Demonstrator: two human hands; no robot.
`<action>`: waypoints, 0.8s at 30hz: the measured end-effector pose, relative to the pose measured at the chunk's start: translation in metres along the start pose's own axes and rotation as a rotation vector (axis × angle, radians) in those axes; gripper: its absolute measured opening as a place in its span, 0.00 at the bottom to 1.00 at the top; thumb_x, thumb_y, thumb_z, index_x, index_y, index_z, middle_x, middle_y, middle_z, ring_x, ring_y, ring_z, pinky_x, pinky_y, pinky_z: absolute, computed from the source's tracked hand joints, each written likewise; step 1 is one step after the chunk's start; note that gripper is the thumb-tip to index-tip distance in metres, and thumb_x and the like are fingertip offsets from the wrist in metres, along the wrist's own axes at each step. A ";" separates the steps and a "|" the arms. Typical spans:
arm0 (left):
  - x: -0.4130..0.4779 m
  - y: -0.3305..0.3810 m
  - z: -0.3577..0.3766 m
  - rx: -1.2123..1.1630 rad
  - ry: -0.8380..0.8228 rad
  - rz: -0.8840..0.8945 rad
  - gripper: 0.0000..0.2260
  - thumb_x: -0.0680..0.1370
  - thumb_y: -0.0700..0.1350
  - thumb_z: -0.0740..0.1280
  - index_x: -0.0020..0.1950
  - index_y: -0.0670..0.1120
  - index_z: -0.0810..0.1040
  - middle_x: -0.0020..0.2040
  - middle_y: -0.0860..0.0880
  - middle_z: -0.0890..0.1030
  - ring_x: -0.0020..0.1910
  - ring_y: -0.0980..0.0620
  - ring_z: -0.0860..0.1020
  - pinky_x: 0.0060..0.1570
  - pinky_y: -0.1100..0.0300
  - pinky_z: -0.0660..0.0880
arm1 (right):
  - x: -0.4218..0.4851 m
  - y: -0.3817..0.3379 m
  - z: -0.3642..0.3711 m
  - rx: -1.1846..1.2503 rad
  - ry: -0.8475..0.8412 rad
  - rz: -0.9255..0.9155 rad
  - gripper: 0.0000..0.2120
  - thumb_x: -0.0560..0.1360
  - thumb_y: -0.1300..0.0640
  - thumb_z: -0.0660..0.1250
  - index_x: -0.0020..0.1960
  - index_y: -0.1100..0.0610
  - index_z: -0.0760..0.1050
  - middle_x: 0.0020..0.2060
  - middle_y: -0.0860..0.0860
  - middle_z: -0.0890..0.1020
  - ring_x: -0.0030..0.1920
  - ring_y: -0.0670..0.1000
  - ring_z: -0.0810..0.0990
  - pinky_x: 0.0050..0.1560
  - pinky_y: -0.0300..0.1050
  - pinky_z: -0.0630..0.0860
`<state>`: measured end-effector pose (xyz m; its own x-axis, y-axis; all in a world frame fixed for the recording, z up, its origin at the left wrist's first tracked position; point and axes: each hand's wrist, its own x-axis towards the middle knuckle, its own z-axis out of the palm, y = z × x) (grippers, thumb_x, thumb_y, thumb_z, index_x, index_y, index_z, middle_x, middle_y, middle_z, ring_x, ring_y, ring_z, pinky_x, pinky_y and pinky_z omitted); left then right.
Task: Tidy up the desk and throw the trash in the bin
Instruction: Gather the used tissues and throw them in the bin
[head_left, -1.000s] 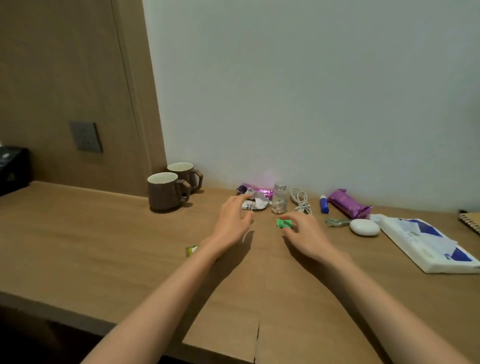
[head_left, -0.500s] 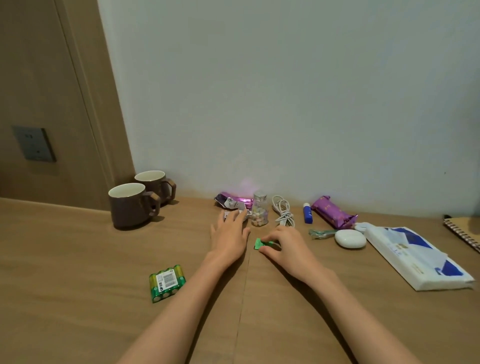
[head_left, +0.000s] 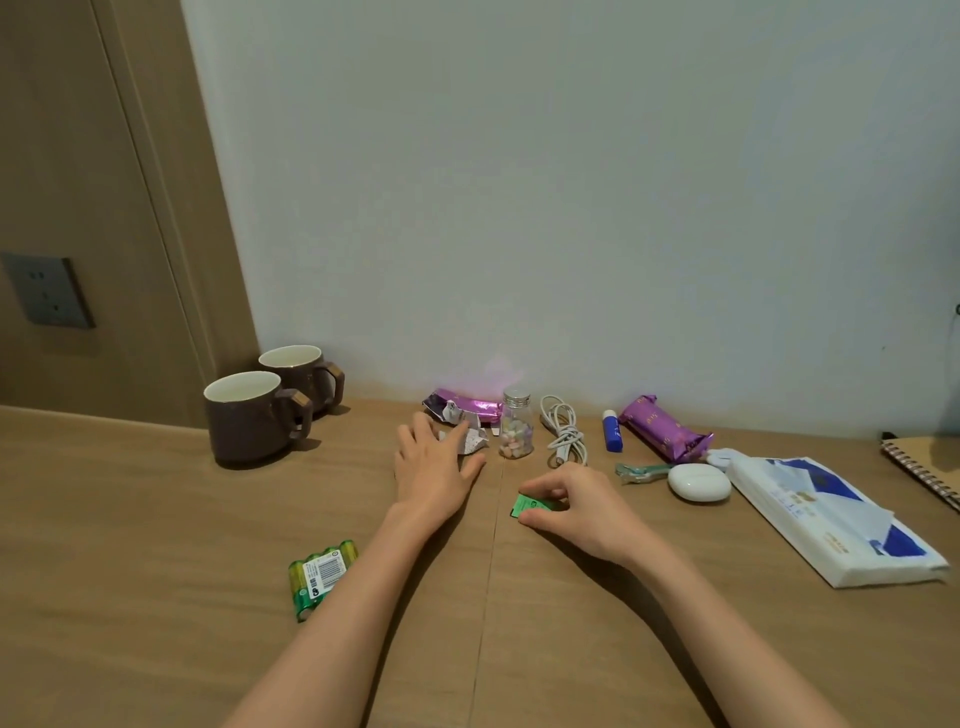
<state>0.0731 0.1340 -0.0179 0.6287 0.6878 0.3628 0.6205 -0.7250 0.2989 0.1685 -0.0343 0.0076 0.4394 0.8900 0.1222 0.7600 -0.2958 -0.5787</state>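
My right hand pinches a small green wrapper between thumb and forefinger, low on the wooden desk. My left hand lies spread flat on the desk, its fingertips touching a crumpled white paper scrap. Behind that scrap lies a torn purple wrapper against the wall. A second purple snack pack lies to the right.
Two brown mugs stand at the back left. A green battery pack lies near my left forearm. A small jar of sweets, a white cable, a blue tube, a white case, a tissue pack and a notebook lie along the back and right.
The view has shifted, bringing the battery pack into sight. My left hand has stretched forward onto the paper scrap. My right hand keeps its pinch on the green wrapper.
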 end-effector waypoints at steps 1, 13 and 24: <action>0.001 0.000 0.000 -0.005 -0.009 -0.002 0.21 0.77 0.60 0.60 0.69 0.55 0.69 0.61 0.45 0.64 0.59 0.45 0.63 0.58 0.54 0.67 | 0.000 0.001 -0.001 0.007 -0.007 0.005 0.21 0.74 0.54 0.70 0.66 0.54 0.75 0.64 0.51 0.78 0.63 0.47 0.75 0.53 0.33 0.71; -0.016 -0.011 -0.028 -0.263 -0.050 0.072 0.15 0.74 0.53 0.70 0.50 0.43 0.73 0.70 0.47 0.62 0.66 0.46 0.64 0.59 0.55 0.67 | 0.004 0.009 -0.006 0.059 -0.112 0.110 0.21 0.71 0.53 0.74 0.63 0.52 0.76 0.52 0.48 0.77 0.52 0.45 0.75 0.43 0.35 0.74; -0.045 -0.025 -0.059 -0.494 0.106 -0.034 0.15 0.72 0.52 0.71 0.42 0.42 0.70 0.37 0.48 0.79 0.39 0.46 0.78 0.37 0.49 0.74 | -0.001 -0.002 -0.006 0.039 -0.041 0.114 0.12 0.80 0.55 0.60 0.60 0.58 0.77 0.51 0.52 0.81 0.40 0.44 0.76 0.40 0.37 0.74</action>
<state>0.0014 0.1190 0.0101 0.5455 0.7220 0.4256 0.3274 -0.6510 0.6849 0.1695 -0.0368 0.0135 0.5012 0.8650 0.0215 0.6866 -0.3825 -0.6183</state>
